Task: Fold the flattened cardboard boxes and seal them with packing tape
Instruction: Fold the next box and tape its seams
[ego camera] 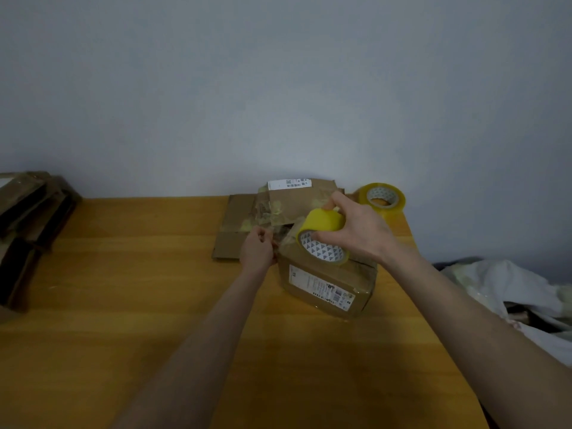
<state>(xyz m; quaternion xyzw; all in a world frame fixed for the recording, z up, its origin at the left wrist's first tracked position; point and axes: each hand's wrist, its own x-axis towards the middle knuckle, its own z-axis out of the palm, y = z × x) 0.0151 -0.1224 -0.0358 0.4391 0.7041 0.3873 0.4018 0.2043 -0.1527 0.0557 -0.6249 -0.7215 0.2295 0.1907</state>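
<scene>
Both forearms reach forward from the lower edge of the view over the wooden counter (154, 305), the left nearly straight, the right coming in from the right and bending inward at the wrist. The right hand (359, 232) is curled round a yellow tape roll (323, 239), thumb on its far side and fingers across the near rim, holding it tilted on top of the folded box (328, 283). The left hand (257, 250) has its fingers curled in, pinching at the box's upper left corner (whether a tape end lies under the fingertips too is too small to tell). The box sits right of the counter's middle, its label facing the camera, near the right edge. Just behind it, flattened boxes (244, 218) lie against the wall, with a second tape roll (382, 198) in the far right corner. A stack of cardboard (28, 230) fills the left edge; the wood between lies bare. White bedding (510, 292) lies beyond the right edge.
</scene>
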